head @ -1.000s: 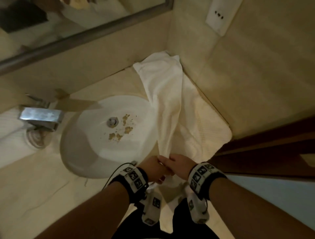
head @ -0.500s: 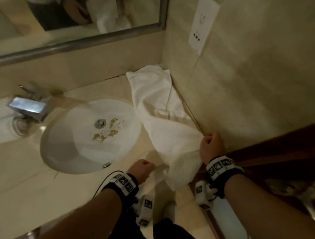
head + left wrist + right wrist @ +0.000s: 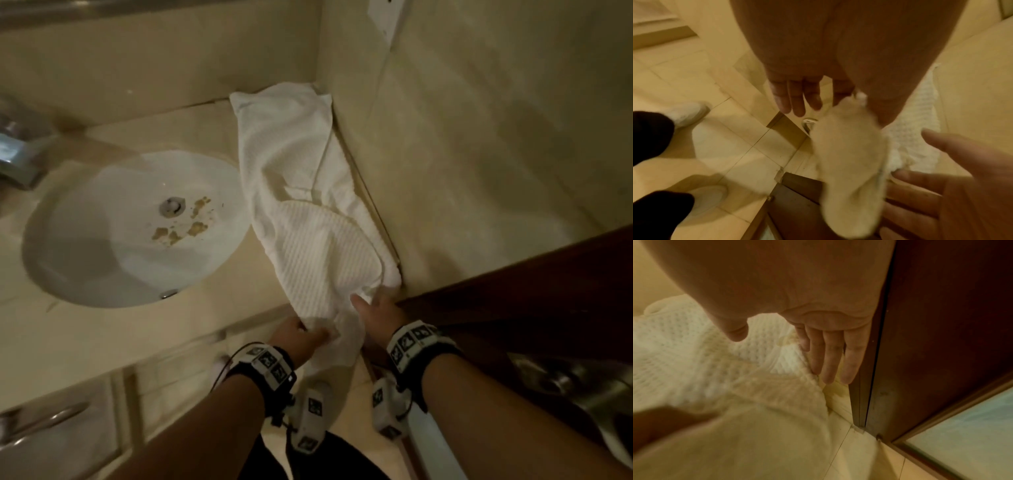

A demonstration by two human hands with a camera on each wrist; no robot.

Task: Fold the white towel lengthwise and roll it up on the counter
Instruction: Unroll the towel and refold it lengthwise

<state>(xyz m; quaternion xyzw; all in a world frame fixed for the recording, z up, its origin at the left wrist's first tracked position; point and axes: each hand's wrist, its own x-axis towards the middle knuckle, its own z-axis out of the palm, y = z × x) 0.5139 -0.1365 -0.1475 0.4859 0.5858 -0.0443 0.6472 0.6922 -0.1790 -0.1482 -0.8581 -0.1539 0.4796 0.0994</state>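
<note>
The white towel (image 3: 308, 240) lies lengthwise along the right side of the counter (image 3: 154, 346), from the back corner to the front edge, its near part folded over itself. One end hangs over the front edge. My left hand (image 3: 301, 334) pinches that hanging end (image 3: 851, 162) between thumb and forefinger (image 3: 842, 92), the other fingers loose. My right hand (image 3: 373, 305) rests with straight fingers (image 3: 828, 360) on the towel's (image 3: 694, 353) near right corner, beside the wall; it holds nothing.
A white sink basin (image 3: 102, 260) with brown crumbs lies left of the towel, the faucet (image 3: 17, 161) at far left. The tiled wall (image 3: 479, 137) and a dark wooden door frame (image 3: 513, 291) bound the right side. Drawer handles (image 3: 44, 421) sit below the counter.
My right hand has let go of the towel edge it held up by the wall and now lies flat on the folded towel. My left hand has moved right onto the hanging end.
</note>
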